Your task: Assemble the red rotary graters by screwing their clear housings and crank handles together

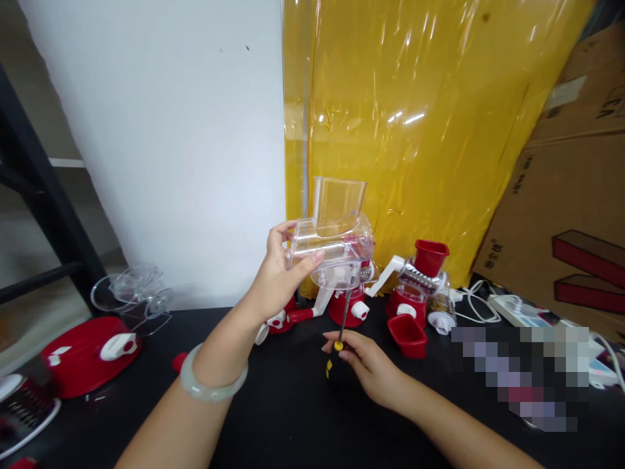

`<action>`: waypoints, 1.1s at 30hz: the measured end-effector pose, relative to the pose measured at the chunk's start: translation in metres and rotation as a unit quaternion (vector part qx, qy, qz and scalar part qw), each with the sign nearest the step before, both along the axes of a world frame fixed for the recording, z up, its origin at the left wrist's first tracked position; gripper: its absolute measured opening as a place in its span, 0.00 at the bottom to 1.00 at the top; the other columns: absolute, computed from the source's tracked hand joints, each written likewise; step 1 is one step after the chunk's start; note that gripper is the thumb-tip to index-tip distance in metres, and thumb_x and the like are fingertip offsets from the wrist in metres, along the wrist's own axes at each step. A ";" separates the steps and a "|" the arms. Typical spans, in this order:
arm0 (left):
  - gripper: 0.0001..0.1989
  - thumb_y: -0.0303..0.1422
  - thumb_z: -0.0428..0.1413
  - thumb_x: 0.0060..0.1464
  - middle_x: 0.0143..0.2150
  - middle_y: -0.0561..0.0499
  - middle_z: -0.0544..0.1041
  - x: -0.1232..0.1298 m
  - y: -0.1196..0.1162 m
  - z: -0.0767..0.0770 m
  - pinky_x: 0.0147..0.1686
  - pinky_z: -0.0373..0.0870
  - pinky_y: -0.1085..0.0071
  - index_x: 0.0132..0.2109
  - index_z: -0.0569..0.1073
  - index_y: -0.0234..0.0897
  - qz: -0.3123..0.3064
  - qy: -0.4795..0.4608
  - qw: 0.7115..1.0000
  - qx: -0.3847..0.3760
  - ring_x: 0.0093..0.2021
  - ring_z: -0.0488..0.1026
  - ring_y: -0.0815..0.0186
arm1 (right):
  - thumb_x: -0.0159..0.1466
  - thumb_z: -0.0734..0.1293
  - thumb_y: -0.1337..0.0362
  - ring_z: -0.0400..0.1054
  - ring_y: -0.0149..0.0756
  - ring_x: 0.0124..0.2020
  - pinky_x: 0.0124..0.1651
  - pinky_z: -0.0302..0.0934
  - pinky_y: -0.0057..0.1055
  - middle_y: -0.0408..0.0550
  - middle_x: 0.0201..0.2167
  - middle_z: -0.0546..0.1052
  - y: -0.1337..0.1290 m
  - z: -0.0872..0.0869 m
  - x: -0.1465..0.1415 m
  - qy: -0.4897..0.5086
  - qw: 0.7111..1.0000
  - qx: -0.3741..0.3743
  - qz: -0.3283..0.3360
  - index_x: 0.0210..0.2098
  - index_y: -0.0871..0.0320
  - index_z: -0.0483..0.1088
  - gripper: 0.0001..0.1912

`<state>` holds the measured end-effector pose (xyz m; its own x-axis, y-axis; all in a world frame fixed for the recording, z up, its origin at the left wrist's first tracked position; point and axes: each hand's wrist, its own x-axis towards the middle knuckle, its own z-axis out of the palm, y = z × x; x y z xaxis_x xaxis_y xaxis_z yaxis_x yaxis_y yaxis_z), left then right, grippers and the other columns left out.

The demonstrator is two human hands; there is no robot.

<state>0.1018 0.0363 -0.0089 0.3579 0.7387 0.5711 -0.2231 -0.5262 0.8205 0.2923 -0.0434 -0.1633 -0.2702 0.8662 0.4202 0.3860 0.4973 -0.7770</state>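
the left hand (280, 277) is clamped on one end of the clear housing (339, 202), thumb on the near side. the housing is raised above the worktop (288, 417), its square chute upward. the right hand (368, 365) is closed on the screwdriver (346, 316), below the housing. the shaft points up to the housing underside; whether the tip is seated cannot be told. the hands are apart from each other. behind the housing stands a red base (346, 309) with a white knob. to the right: a grater (422, 277) with a white crank, and a red tray (408, 335) in front. to the left: a red bowl-shaped part (88, 358).
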 end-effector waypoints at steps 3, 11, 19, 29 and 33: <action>0.33 0.43 0.64 0.52 0.60 0.46 0.61 0.000 -0.001 0.000 0.55 0.71 0.60 0.59 0.55 0.45 -0.005 0.001 1.000 -0.005 0.48 0.73 0.64 | 0.73 0.58 0.63 0.72 0.40 0.46 0.51 0.67 0.38 0.53 0.45 0.77 0.000 -0.002 0.000 0.004 1.000 -0.013 0.003 0.54 0.57 0.70 0.15; 0.34 0.43 0.64 0.52 0.60 0.45 0.62 0.001 -0.002 0.000 0.55 0.71 0.59 0.59 0.55 0.45 -0.002 -0.008 1.000 -0.012 0.50 0.73 0.62 | 0.70 0.64 0.56 0.70 0.36 0.38 0.37 0.70 0.32 0.51 0.44 0.75 0.004 -0.006 -0.002 0.076 0.994 -0.076 -0.003 0.43 0.57 0.71 0.11; 0.36 0.47 0.66 0.48 0.59 0.45 0.61 0.002 0.006 0.002 0.50 0.75 0.59 0.58 0.58 0.45 0.058 -0.047 0.995 -0.064 0.51 0.73 0.59 | 0.70 0.65 0.54 0.69 0.36 0.35 0.35 0.67 0.31 0.50 0.40 0.73 0.001 0.000 -0.003 0.065 0.997 -0.040 -0.029 0.44 0.57 0.71 0.12; 0.29 0.45 0.67 0.50 0.57 0.46 0.70 0.002 0.015 0.004 0.48 0.77 0.62 0.52 0.63 0.42 0.048 -0.109 0.975 -0.188 0.49 0.76 0.60 | 0.75 0.59 0.52 0.71 0.39 0.42 0.48 0.66 0.36 0.50 0.40 0.73 -0.005 0.005 0.001 0.039 0.999 0.030 -0.020 0.55 0.55 0.71 0.18; 0.23 0.46 0.66 0.51 0.51 0.46 0.74 -0.001 0.030 0.000 0.45 0.77 0.65 0.48 0.68 0.41 0.006 -0.117 0.965 -0.233 0.46 0.77 0.62 | 0.75 0.59 0.53 0.71 0.37 0.39 0.46 0.67 0.35 0.49 0.38 0.72 -0.009 0.011 0.001 0.031 0.998 0.040 -0.041 0.56 0.55 0.71 0.18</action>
<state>0.1005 0.0666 -0.0090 0.2482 0.9388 0.2390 -0.4274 -0.1153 0.8967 0.2931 -0.0525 -0.1528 -0.1713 0.8472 0.5029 0.3798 0.5277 -0.7598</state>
